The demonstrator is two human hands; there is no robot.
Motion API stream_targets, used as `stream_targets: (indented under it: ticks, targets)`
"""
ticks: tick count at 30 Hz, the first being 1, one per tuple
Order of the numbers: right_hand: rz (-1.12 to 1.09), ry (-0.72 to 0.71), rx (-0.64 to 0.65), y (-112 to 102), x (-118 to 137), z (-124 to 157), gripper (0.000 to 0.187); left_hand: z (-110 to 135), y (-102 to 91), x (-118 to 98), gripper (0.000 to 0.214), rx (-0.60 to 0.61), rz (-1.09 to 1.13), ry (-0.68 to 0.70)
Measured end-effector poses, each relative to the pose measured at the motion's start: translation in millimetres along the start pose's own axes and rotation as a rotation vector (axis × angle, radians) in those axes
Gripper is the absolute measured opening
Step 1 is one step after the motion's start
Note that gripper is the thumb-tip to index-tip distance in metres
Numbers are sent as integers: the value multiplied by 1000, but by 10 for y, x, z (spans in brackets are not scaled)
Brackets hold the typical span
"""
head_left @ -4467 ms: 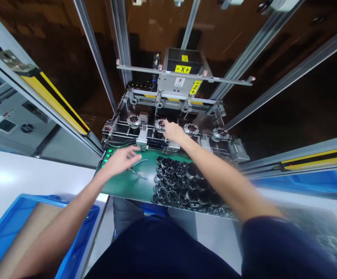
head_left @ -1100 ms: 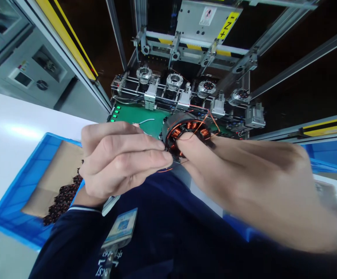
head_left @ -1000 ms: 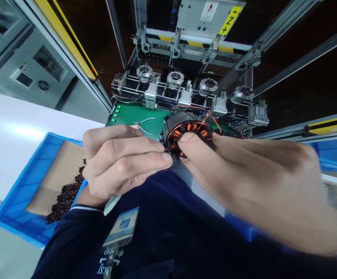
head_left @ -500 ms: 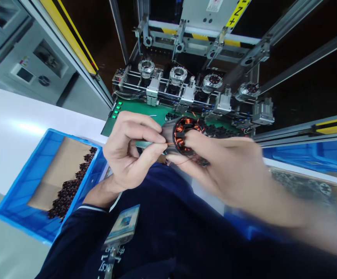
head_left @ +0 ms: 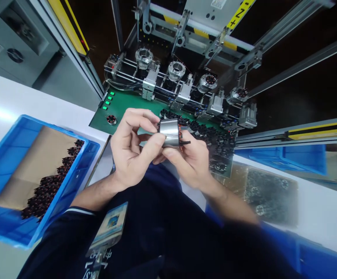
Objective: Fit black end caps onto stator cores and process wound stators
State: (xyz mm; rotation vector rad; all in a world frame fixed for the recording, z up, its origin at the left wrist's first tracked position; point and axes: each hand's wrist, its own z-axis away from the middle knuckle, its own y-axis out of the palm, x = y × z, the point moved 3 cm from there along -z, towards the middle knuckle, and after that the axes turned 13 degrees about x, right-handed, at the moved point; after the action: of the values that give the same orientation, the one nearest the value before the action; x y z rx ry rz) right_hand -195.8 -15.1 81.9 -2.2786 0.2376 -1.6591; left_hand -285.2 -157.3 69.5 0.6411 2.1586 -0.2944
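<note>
Both hands hold one wound stator (head_left: 171, 133) in front of my chest; its shiny metal side faces me and copper windings show at its right edge. My left hand (head_left: 133, 149) pinches its left side with thumb and fingers curled. My right hand (head_left: 190, 161) grips it from below and right. Behind them lies a green mat (head_left: 122, 110) with a heap of black unwound stators (head_left: 209, 139) and one single stator (head_left: 111, 119) at its left. Beyond stands a winding machine with a row of fixtures (head_left: 176, 71).
A blue crate (head_left: 8, 131) at my left holds a cardboard sheet and several wound stators (head_left: 48, 188). Another blue bin (head_left: 296, 159) sits at the right behind a rail. A dark tray (head_left: 269, 193) lies on the white table at the right. Yellow-striped frame posts flank the machine.
The stator has been turned from windings-up to its metal side facing me. Both hands have drawn back and lower towards my chest. The view has tilted further down.
</note>
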Motion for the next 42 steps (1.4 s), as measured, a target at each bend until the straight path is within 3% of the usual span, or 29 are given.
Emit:
stream_targets:
  ticks: [4,7,11,14,23,26,29,32,35,42]
  targets:
    - [241,-153,-63,-8,-4,-2,14,17,82,-6,54,166,169,-48]
    - [317,-220,-111,-10,-34,22,12,20,157,-48,48,273,309,-116]
    - [349,-216,-129,-13,-48,49,6,15,215,-104,38,293,372,-141]
    - [388,-200,-139,-7,-35,58,14,13,222,-109,36,269,394,-138]
    - [546,-206,-131,40,-46,18,16,83,77,19,37,321,328,-136]
    - [639,-164,-71,21,18,-11,18,122,-70,112,43,193,178,-57]
    - [765,-75,38,7,94,-37,26,156,-246,162,31,75,-55,63]
    - [863,-28,88,-6,171,-60,32,174,-394,193,20,70,-106,96]
    - [962,-7,149,-24,243,-98,26,178,-504,202,16,92,-73,116]
    - [1133,-90,319,-136,508,-230,14,163,-594,242,19,145,-16,48]
